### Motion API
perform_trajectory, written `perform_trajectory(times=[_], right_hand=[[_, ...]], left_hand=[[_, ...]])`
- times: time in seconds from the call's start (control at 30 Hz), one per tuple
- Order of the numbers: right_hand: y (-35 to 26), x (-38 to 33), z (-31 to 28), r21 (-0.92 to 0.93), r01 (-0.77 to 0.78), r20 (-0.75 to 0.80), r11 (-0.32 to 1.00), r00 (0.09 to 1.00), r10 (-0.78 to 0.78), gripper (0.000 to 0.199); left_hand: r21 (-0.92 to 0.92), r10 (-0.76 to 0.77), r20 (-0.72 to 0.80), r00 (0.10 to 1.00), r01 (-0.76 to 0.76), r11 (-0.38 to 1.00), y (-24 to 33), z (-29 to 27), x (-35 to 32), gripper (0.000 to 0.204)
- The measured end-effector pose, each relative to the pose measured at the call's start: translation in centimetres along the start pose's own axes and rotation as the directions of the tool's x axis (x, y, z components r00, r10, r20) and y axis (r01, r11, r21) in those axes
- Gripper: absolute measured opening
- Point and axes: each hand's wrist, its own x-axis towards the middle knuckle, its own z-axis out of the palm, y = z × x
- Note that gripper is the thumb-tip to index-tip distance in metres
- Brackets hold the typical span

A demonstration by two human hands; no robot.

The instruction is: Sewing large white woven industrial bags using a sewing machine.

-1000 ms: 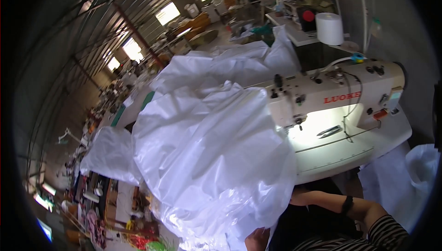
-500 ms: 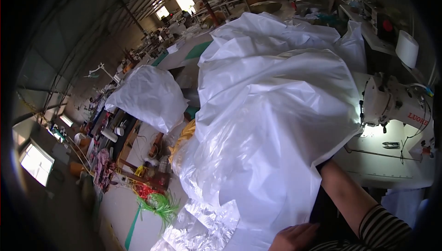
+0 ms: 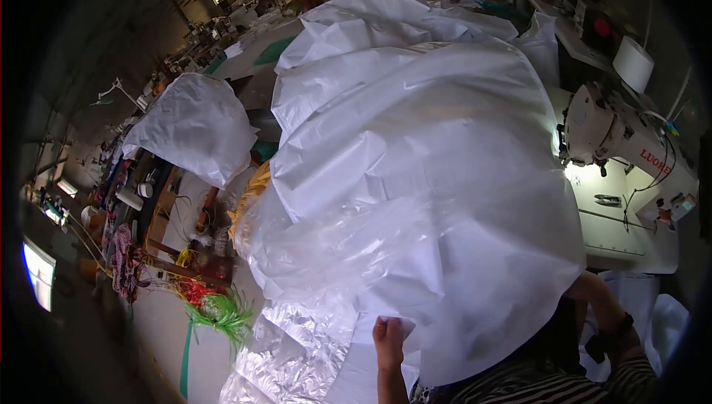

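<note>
**A mound of white sheeting, gathered up at the sewing machine**

The left hand (image 3: 389,341) is closed on the lower edge of a huge white woven sheet (image 3: 415,181), fingers curled up into the fabric, seemingly to lift the hem clear of the lap. The sheet billows above and beyond that hand and hides most of what lies behind it. Its bulk looks heaped up that way because there is nowhere flat to spread it. Just below and left of the hand, a crinkled clear plastic liner (image 3: 297,345) spills toward the floor.

The right hand itself is hidden under the fabric; only a striped sleeve and the right wrist (image 3: 619,326) with a dark band show, so I cannot tell whether it grips anything.

Up and to the right of that wrist stands a white sewing machine (image 3: 623,137) on its pale table (image 3: 630,244), lamp lit over the needle, a white thread cone (image 3: 634,63) behind it.

Far to the left, another white bundle (image 3: 193,126) lies among benches, with green and red cords (image 3: 211,304) on the floor of a long, dim workshop.
</note>
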Motion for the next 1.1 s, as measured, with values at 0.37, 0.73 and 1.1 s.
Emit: perform_trajectory(times=[0.37,0.73,1.1], right_hand=[[-17.3,-1.9,3.4,-0.569,0.356,-0.225,0.741,0.799,-0.557,0.055],[6.9,-7.0,2.5,0.167,0.326,-0.866,0.931,0.500,-0.020,0.029],[11.9,-20.1,1.2,0.667,0.109,-0.631,0.738,0.608,0.481,0.036]], left_hand=[[-0.399,-0.038,0.130,0.991,0.088,0.913,9.4,7.8,-5.1,0.042],[-0.223,0.640,-0.133,0.756,-0.652,0.724,14.3,-11.3,2.5,0.051],[-0.582,0.339,-0.296,0.893,-0.450,0.678,17.6,-19.3,5.5,0.090]])
